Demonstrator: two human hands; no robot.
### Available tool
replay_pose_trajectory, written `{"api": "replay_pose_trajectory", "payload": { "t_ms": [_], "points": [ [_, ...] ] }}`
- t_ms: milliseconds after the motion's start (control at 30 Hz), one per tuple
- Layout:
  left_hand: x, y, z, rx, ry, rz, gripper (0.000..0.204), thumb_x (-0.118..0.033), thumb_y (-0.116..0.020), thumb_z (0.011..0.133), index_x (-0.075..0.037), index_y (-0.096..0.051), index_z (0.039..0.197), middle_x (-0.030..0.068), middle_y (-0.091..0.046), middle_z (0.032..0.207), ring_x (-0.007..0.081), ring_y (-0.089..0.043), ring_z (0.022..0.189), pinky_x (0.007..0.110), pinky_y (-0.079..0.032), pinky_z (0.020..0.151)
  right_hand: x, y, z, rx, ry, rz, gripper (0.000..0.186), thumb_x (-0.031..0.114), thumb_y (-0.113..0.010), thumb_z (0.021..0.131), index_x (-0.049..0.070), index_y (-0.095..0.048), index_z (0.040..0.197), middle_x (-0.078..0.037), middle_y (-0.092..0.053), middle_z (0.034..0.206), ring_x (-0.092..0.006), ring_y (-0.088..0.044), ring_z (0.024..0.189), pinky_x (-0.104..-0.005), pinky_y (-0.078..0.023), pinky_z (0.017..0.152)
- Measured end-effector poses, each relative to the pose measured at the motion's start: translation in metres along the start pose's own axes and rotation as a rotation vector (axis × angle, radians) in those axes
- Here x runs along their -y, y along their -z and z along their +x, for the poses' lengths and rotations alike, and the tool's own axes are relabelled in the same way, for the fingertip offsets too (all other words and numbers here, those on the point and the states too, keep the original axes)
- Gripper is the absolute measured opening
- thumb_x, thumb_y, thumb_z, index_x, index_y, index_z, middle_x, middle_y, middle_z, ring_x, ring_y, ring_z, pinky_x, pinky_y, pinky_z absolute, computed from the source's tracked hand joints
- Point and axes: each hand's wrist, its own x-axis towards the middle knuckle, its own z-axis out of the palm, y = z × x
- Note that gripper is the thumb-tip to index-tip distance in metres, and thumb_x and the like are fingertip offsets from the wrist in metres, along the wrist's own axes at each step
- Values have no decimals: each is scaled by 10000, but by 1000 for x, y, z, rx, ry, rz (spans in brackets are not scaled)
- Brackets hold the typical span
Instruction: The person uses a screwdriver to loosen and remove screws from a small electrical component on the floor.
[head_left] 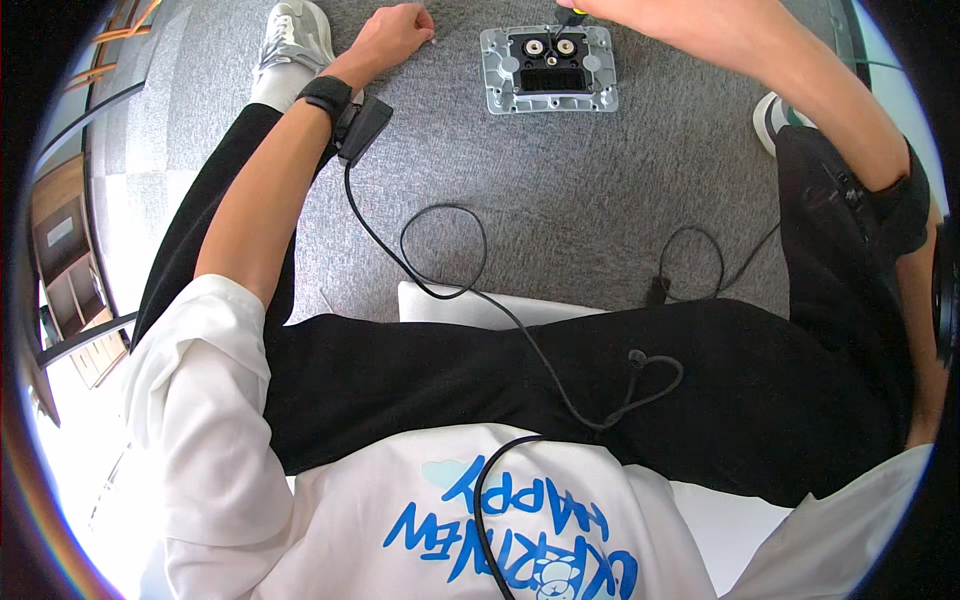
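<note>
A light-grey metal housing lies on the grey carpet, with two round metal fittings and a black ribbed block in its middle. At the top edge my right hand is mostly cut off; it grips a black-and-yellow screwdriver over the housing's far side. The screwdriver's tip is too small to place exactly. Left of the housing, apart from it, my left hand rests low over the carpet with fingers curled. A tiny pale piece shows by its fingertips; whether they hold it is unclear.
A black box on a cable hangs at my left wrist beside a black band. The cable loops across the carpet and my lap. Another cable lies right. My shoes flank the work area; shelving stands far left.
</note>
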Motion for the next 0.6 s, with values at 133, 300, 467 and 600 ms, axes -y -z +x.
{"api": "replay_pose_trajectory", "payload": {
  "t_ms": [133,300,467,600],
  "points": [
    [0,-1,0,11,-3,-50,228,-234,-705,940,-55,-729,1078,137,-757,982,292,-738,926,407,-577,840,-4,-6,3,-21,38,-3,229,179,-756,878,-23,-690,963,-203,-723,874,-300,-722,814,-389,-568,766],
    [-1,-3,-1,26,-7,-53,207,-203,-706,943,-54,-722,1086,128,-757,989,266,-736,928,390,-577,838,-5,-7,0,-12,17,-23,243,187,-763,873,-28,-685,958,-207,-721,889,-318,-720,836,-401,-565,782],
    [0,-2,-1,30,-35,-96,192,-164,-702,939,-55,-711,1096,116,-759,988,253,-738,933,379,-575,851,-15,-13,-1,-45,98,-7,254,195,-768,870,-30,-676,948,-202,-723,911,-325,-716,853,-403,-563,793],
    [-3,1,1,46,-33,-122,188,-151,-700,934,-47,-707,1091,112,-761,993,252,-739,939,379,-577,862,-5,-5,0,-13,70,-25,259,201,-770,872,-27,-666,937,-198,-721,917,-317,-714,850,-401,-565,793]
  ]
}}
